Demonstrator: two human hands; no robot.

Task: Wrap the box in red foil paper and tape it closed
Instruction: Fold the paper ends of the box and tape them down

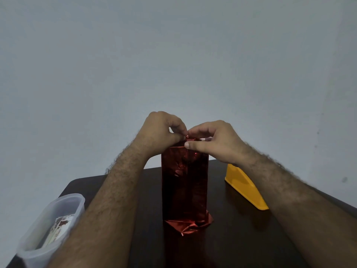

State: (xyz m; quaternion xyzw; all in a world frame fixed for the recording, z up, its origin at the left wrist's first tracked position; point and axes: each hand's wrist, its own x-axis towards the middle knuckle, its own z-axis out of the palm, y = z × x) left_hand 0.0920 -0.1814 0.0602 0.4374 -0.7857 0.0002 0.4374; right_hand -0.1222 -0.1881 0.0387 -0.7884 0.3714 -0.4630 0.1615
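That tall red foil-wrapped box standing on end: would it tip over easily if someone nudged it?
Probably, yes. The foil-wrapped box stands tall and narrow on the dark table, so a sideways push near the top would likely topple it. Crumpled foil bunched under its base may make it rock. The left hand and right hand pinching the top foil seem to steady it.

text: none legible | printed cards (58,228) in clear container (63,206): too blurred
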